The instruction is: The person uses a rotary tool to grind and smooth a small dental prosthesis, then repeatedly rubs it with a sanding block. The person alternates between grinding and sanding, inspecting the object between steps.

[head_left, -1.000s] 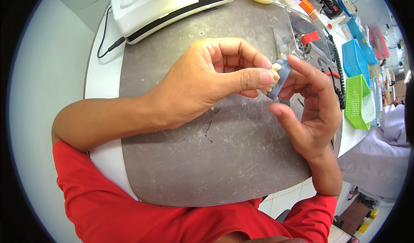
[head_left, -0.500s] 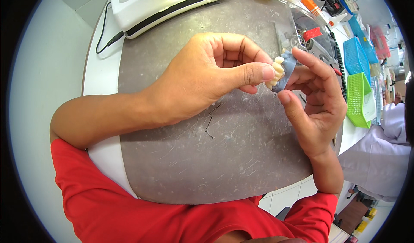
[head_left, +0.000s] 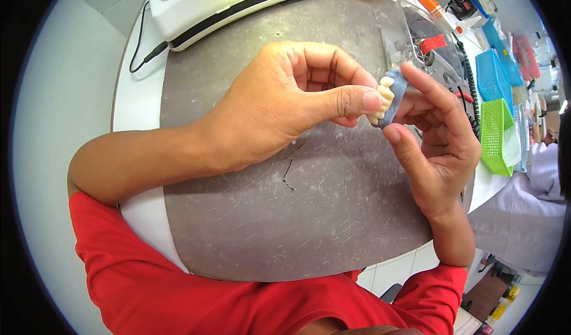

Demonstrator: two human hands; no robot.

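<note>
And here the left hand pinches the cream tooth row between thumb and forefinger; the right hand, thumb and forefinger parted, spans the grey-blue base, everything above the worktop, towards its right edge.

The right hand moved its thumb nearer the grey model.

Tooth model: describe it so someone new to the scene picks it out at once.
Start at the scratched grey-brown board filling the middle. Over its upper right, the left hand and right hand together hold the tooth model. Unlike the plastic baskets farther right, it is small, blue-grey, and carries a row of cream teeth.
</note>
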